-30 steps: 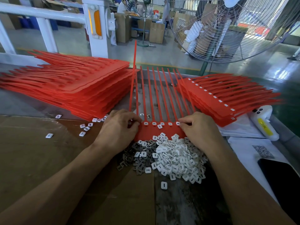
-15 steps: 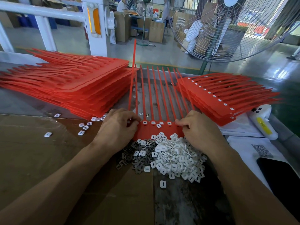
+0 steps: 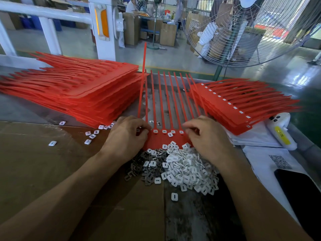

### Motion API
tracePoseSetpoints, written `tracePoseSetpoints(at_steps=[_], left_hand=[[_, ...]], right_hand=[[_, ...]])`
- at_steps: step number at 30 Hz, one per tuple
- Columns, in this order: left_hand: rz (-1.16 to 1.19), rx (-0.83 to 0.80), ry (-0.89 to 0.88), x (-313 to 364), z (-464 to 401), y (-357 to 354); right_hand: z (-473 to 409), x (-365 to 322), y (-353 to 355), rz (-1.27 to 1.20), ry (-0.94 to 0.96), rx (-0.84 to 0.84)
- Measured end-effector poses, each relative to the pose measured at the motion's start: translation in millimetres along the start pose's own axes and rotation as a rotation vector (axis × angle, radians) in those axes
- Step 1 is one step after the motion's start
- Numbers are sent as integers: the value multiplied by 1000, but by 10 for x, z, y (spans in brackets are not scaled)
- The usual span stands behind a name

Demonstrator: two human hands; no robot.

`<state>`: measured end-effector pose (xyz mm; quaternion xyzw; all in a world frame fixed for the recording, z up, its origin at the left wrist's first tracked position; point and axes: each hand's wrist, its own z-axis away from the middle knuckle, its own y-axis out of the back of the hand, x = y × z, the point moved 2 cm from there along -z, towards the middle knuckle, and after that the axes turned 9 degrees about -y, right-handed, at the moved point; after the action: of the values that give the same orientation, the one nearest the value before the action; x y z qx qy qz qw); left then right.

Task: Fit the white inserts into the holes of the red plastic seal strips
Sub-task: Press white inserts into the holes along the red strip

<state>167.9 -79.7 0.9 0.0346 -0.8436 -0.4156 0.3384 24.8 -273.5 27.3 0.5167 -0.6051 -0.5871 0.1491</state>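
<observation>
Both hands' grips (image 3: 127,136) (image 3: 206,136) pinch the red seal strip (image 3: 166,140) lying between them.

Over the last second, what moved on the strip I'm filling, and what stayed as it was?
The right hand slid its fingertips a little leftward along the row of holes in the red seal strip. The left hand kept its place at the strip's left end. No insert was visibly picked up or released. The loose white insert on the strip, the pile of white inserts and both red stacks stayed put.
</observation>
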Motion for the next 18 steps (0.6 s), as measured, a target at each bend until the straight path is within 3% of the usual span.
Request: tracePoseSetpoints(at_steps=[5, 18], left_hand=[[9, -2, 1, 15, 1, 3], [-2, 2, -4, 24, 8, -3]], right_hand=[[-3, -184, -140, -31, 108, -83], [-47, -244, -168, 7, 129, -115]])
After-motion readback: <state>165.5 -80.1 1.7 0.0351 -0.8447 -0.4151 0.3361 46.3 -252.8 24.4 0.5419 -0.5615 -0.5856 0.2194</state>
